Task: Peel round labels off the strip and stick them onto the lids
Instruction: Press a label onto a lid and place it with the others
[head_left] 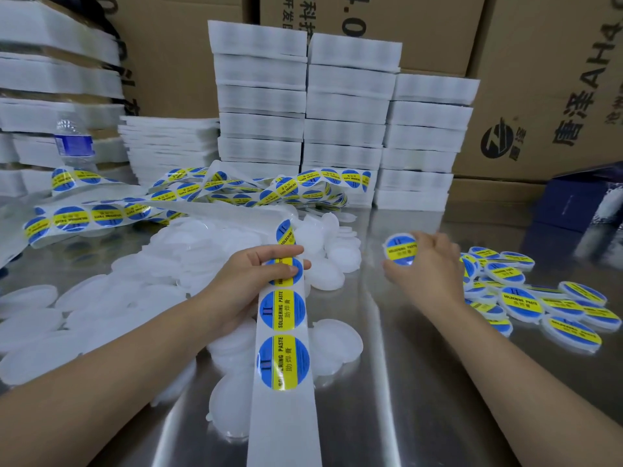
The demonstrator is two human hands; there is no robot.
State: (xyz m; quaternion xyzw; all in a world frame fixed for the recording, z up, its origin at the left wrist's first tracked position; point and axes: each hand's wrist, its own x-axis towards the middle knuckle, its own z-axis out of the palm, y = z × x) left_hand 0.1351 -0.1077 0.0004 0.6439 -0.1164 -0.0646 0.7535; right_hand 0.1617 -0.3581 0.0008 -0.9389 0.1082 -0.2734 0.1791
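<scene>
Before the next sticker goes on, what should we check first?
1. Left hand grips the label strip: ok.
2. Stickers left on the strip: ok, several show near the wrist.
3. Right hand free to peel: not ok, it holds a labelled lid.
4. Blank lids close by: ok, heaped beside the left hand.
5. Room by the finished pile: ok, bare table beside it.
6. Sticker on the held lid centred and flat: cannot tell.

Both hands bare, L hand (251, 276), R hand (429, 269), forearms (111, 375) bare to frame edge
</scene>
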